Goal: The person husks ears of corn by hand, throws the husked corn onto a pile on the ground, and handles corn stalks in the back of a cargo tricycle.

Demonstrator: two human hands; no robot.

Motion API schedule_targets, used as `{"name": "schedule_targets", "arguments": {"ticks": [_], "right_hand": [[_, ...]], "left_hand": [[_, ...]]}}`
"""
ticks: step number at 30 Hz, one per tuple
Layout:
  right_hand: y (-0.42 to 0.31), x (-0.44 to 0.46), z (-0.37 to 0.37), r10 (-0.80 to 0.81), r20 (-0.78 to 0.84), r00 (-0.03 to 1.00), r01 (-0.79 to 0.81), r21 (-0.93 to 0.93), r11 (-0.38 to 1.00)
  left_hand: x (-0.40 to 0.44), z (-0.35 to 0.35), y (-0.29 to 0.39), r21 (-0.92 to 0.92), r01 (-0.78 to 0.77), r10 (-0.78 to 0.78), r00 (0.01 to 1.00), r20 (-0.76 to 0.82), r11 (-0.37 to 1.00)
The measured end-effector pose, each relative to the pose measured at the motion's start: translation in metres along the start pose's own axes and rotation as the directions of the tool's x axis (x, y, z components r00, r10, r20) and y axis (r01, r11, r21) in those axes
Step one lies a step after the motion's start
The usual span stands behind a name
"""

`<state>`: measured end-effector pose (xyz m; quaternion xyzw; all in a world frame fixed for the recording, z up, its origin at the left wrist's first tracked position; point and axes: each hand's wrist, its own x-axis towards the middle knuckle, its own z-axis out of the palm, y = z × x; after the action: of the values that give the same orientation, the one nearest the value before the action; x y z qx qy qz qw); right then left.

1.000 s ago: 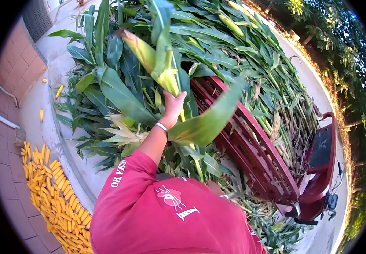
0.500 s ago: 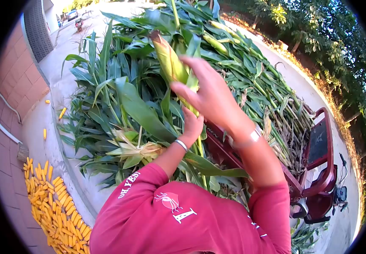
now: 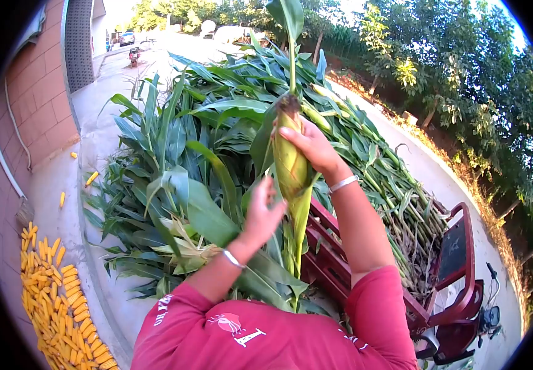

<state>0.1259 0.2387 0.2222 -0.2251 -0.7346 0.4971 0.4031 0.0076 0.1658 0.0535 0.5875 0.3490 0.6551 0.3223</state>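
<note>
Your right hand (image 3: 313, 145) has just closed around the upper part of the husked-over ear of corn (image 3: 292, 165), thumb in front, while your left hand (image 3: 259, 221) has left the stalk (image 3: 292, 69). That seems to leave the left free to work the husk. Its fingers are half curled beside the ear; you can't tell whether they pinch anything. The ear stands roughly upright before you, above the leafy heap (image 3: 131, 209). Count one ear held, one red cart (image 3: 330, 261) and three stray yellow cobs (image 3: 92, 178); the cob pile (image 3: 63, 302) is too dense to count.
</note>
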Motion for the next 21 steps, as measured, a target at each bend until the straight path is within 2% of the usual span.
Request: {"name": "schedule_targets", "arguments": {"ticks": [1, 4, 5, 6, 8, 10, 12, 14, 16, 20, 21], "right_hand": [[0.001, -0.006, -0.004, -0.019, 0.029, 0.999, 0.017, 0.057, 0.998], [-0.01, -0.023, -0.001, -0.036, -0.016, 0.999, 0.038, 0.123, 0.992], [-0.011, -0.026, -0.004, -0.03, -0.006, 1.0, 0.031, 0.129, 0.991], [-0.012, -0.028, -0.002, -0.027, -0.007, 1.0, 0.028, 0.125, 0.992], [-0.016, -0.031, 0.004, -0.131, -0.064, 0.989, 0.136, 0.075, 0.988], [-0.021, -0.037, 0.005, -0.093, -0.088, 0.992, 0.096, 0.031, 0.995], [-0.019, -0.035, 0.005, -0.191, -0.081, 0.978, 0.175, -0.169, 0.97], [-0.021, -0.038, 0.01, -0.18, -0.083, 0.98, 0.159, -0.218, 0.963], [-0.012, -0.035, 0.008, -0.184, -0.111, 0.977, 0.14, -0.318, 0.937], [-0.007, -0.033, 0.009, -0.155, -0.101, 0.983, 0.121, -0.281, 0.952], [-0.004, -0.031, 0.009, -0.136, -0.097, 0.986, 0.115, -0.195, 0.974]], "left_hand": [[0.016, -0.013, 0.041, -0.25, -0.025, 0.015, 0.999, -0.039, 0.968], [0.075, -0.032, 0.104, -0.119, -0.263, 0.252, 0.963, -0.094, 0.958], [0.091, -0.031, 0.118, -0.046, -0.272, 0.271, 0.962, -0.042, 0.961], [0.099, -0.026, 0.132, -0.036, -0.241, 0.241, 0.97, 0.015, 0.97], [0.114, -0.015, 0.13, -0.053, -0.194, 0.199, 0.97, 0.14, 0.98], [0.116, -0.013, 0.136, -0.016, -0.23, 0.23, 0.968, 0.1, 0.973], [0.117, -0.019, 0.146, 0.159, -0.232, 0.206, 0.965, 0.164, 0.96], [0.121, -0.021, 0.142, 0.187, -0.258, 0.234, 0.962, 0.14, 0.948], [0.121, -0.02, 0.147, 0.401, -0.241, 0.205, 0.97, 0.132, 0.884], [0.116, -0.012, 0.136, 0.438, -0.237, 0.274, 0.962, -0.021, 0.867], [0.119, -0.01, 0.125, 0.342, -0.241, 0.282, 0.956, -0.075, 0.908]]}}
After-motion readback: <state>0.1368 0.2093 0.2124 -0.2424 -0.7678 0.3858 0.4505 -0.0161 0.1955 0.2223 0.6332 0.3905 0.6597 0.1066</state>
